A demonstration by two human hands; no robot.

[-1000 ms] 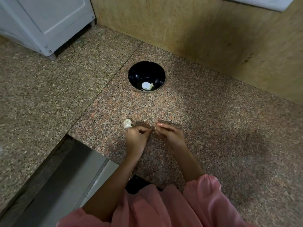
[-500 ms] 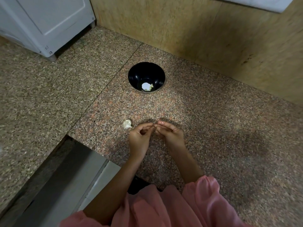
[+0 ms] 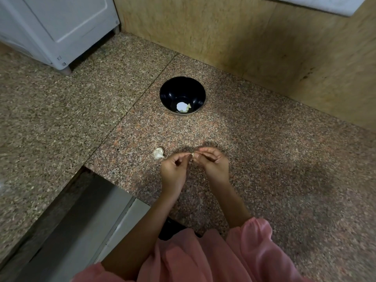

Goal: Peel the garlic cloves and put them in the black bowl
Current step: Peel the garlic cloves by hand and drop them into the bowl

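The left hand (image 3: 174, 169) and right hand (image 3: 214, 164) hover together, fingers curled, fingertips meeting.

Bare counter (image 3: 203, 133) is stretching before the black bowl (image 3: 163, 92); a garlic piece (image 3: 158, 153) is lying near-left, a wall (image 3: 223, 33) is rising behind.

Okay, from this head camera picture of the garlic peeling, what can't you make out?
1. Head view: the small pale garlic clove is mostly covered by fingertips of the right hand; remaining skin unclear.
2. Head view: whether the left hand also pinches it, too small to tell.
3. Head view: white pieces in the round black bowl, too small to count.
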